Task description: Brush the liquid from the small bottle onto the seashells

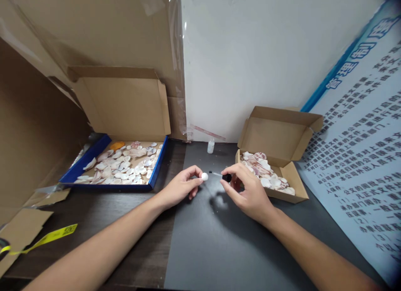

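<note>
Between thumb and fingers, my left hand (184, 183) pinches a small white shell (204, 176). My right hand (247, 188) grips a black cap (227, 178) with a thin brush applicator (214, 173) sticking out of it. The brush tip points left, just short of the shell, with a small gap between them. Behind both hands a little clear bottle (211, 147) stands upright on the dark mat, without a cap on it. The shell's exact shape is partly covered by my fingers.
At the left, an open blue-sided box (152, 183) holds many shells. A smaller open cardboard box (302, 191) with shells stands at the right. A grey mat (200, 257) covers part of the dark wooden table (142, 241). Yellow tape (56, 236) lies at the left.
</note>
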Tool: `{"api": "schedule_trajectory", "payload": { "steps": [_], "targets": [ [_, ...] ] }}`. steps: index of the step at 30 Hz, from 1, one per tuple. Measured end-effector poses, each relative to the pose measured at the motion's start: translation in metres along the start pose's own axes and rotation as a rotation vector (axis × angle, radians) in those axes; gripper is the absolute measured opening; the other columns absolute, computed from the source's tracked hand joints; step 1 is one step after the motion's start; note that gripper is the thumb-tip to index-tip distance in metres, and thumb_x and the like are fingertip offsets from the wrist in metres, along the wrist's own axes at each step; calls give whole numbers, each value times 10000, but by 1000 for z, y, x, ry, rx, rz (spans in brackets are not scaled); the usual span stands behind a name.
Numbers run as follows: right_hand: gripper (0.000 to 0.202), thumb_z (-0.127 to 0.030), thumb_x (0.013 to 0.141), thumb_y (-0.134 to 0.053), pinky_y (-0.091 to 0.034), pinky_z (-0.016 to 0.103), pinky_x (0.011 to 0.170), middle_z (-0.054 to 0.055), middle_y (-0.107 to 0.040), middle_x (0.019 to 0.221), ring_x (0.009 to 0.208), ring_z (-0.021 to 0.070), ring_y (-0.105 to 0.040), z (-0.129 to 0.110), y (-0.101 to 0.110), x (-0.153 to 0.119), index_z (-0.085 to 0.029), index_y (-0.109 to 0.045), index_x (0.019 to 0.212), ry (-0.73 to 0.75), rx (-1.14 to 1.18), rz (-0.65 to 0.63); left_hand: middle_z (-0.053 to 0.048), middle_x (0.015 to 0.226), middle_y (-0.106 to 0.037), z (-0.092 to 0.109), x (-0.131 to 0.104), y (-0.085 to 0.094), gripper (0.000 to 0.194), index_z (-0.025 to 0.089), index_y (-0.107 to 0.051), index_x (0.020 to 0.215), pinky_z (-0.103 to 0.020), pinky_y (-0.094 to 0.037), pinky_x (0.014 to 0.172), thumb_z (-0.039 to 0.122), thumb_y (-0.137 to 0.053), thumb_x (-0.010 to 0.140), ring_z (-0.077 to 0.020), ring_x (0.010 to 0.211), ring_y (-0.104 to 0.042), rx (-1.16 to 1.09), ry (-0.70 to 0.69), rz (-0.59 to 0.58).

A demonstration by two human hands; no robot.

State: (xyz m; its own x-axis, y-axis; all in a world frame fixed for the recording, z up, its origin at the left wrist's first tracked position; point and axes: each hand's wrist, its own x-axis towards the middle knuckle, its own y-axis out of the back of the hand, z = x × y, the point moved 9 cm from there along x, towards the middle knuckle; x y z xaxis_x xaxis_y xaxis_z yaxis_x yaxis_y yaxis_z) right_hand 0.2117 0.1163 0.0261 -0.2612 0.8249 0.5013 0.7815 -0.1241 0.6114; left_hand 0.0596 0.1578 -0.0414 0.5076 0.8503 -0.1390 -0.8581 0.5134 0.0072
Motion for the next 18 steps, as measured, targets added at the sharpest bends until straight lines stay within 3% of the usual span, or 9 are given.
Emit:
{"api": "schedule_trajectory", "payload": {
  "steps": [7,18],
  "targets": [
    [120,-206,900,-607,-463,260,601,10,-549,869,628,107,-538,-6,-10,-2,-218,-581,1016,56,90,-110,80,591,-464,0,0,0,286,184,-461,881,-167,-337,425,417,-622,838,-52,426,-417,27,-7,4],
    [111,-214,906,-608,-448,266,605,-1,-530,852,617,100,-503,0,-1,0,-221,-584,1014,14,-1,-5,84,530,-464,-2,1,1,293,186,-463,872,-161,-336,423,422,-632,833,-62,421,-416,39,6,9]
  ]
}}
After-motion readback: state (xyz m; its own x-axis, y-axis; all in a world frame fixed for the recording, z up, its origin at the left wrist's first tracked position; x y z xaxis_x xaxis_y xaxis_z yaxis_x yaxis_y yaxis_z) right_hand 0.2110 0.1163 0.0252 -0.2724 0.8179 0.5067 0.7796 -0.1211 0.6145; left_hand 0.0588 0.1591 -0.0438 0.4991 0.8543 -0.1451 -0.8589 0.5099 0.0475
